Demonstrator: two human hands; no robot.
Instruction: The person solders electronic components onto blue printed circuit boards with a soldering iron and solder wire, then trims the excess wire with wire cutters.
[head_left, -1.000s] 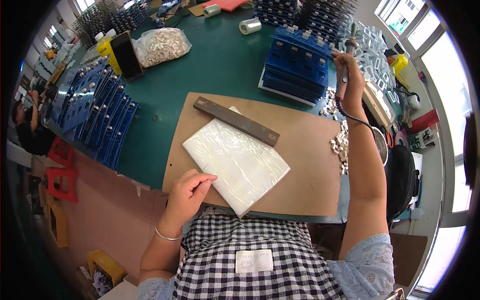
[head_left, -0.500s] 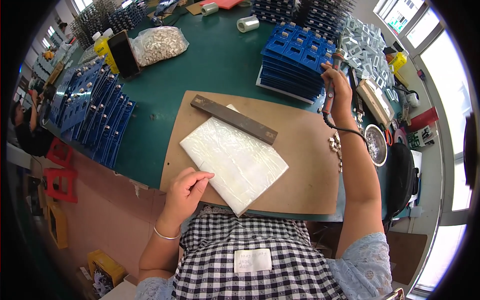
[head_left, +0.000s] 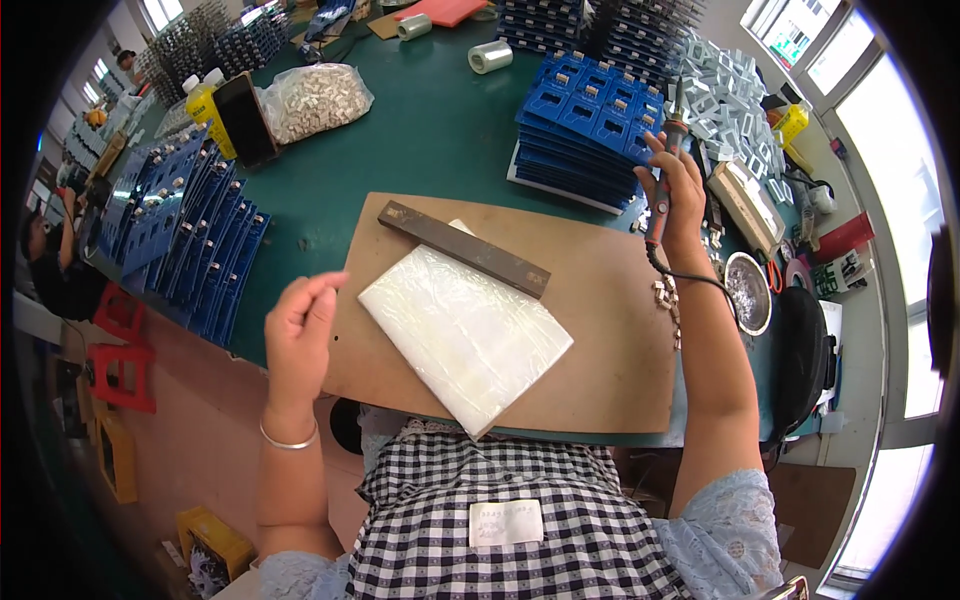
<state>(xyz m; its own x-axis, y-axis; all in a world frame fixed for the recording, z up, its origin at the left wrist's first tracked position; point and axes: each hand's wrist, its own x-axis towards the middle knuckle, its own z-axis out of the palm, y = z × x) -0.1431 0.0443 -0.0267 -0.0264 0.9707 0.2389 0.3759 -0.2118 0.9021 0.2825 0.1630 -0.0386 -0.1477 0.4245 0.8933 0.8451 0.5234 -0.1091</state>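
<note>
Here, the right hand grips one soldering iron upright, just above a stack of blue trays; the left hand hangs open and empty beside the brown work board. Between the hands lie one white plastic-wrapped pad and one dark metal bar. No soldering appears under way; trays crowd the bench on both sides.

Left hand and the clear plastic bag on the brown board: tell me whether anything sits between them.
Nothing visible does. The left hand is raised, open and empty, over the board's left edge. The clear plastic bag lies flat to its right, with only bare board between them. The dark metal bar rests on the bag's far edge, out of that path.
</note>
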